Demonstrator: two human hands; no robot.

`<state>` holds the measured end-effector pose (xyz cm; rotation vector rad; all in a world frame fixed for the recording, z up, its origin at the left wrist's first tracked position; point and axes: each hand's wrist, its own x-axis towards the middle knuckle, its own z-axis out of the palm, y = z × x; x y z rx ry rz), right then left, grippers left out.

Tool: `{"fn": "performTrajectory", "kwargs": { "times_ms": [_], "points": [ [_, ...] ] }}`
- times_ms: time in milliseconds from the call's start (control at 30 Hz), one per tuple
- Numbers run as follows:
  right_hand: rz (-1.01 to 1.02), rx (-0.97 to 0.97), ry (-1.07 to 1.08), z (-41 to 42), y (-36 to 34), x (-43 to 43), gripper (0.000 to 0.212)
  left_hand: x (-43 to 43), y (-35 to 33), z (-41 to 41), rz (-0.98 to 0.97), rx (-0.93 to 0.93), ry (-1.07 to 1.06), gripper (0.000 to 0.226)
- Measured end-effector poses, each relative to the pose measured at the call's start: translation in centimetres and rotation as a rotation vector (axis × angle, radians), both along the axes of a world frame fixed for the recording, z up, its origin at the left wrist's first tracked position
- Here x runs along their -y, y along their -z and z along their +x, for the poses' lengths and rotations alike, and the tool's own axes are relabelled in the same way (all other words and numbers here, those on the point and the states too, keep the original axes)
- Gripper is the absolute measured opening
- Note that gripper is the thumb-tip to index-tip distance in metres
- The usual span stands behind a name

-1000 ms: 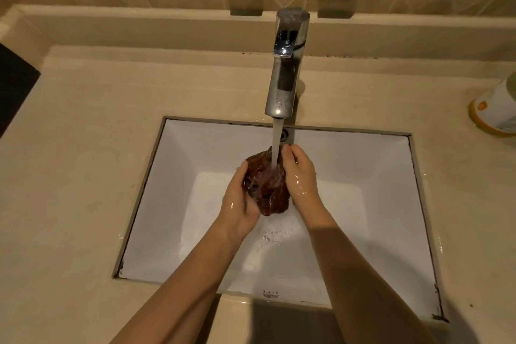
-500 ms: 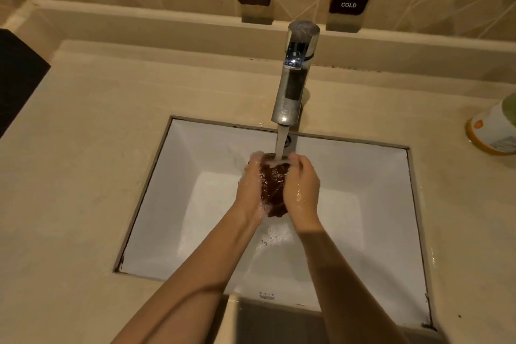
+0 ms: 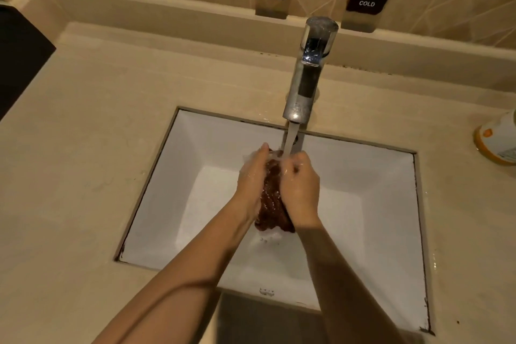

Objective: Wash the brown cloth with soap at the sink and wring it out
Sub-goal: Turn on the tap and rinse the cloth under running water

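Fingers [image 3: 296,165] of right hand [image 3: 301,195]: curled over the top of the brown cloth [image 3: 272,200], clasping it. Left hand [image 3: 250,180]: fingers laid up the cloth's other side, cupping it, wet. Cloth: bunched and squeezed between both palms above the white sink basin [image 3: 195,153]. Its upper end is under the water stream [image 3: 290,138] from the chrome faucet [image 3: 304,86]; its lower end hangs free below the wrists. Change from a second ago: then a rounded wad with its face open to the water; now the hands are closed together and the cloth is drawn longer. Judgement: rubbing or rinsing stage, wringing not yet done. Foam by the left fingertips: slight, uncertain.
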<state>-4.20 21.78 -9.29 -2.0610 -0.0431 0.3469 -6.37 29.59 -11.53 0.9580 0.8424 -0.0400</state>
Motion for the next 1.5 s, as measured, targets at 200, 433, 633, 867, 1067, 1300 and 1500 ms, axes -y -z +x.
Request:
{"fn": "performTrajectory", "kwargs": {
  "times_ms": [200,433,633,867,1067,1300,1500],
  "points": [
    [-0.126,0.013,-0.241,1.0,0.4,0.3,0.026,-0.4,-0.5,0.7,0.144,-0.031,-0.086,0.046],
    [-0.033,-0.116,0.082,2.2,1.2,-0.7,0.025,1.0,-1.0,0.4,0.150,-0.028,0.005,0.035],
    [-0.033,-0.034,-0.082,-0.8,-0.2,0.2,0.029,-1.0,-1.5,1.3,0.182,-0.077,0.049,0.049],
    [-0.031,-0.053,0.112,3.0,0.9,-0.6,0.030,0.1,-1.3,1.0,0.310,0.006,0.167,0.025],
    [0.155,-0.155,0.023,-0.4,-0.4,-0.5,0.032,-0.7,-1.7,0.9,0.112,-0.031,0.197,0.069],
    [0.114,-0.233,0.137,1.2,0.2,-0.5,0.041,-0.5,-1.7,0.7,0.082,0.028,0.302,0.084],
    [0.370,-0.615,0.048,1.7,-1.7,2.1,0.033,-0.5,-1.4,0.8,0.008,0.045,0.184,0.069]
  ]
}}
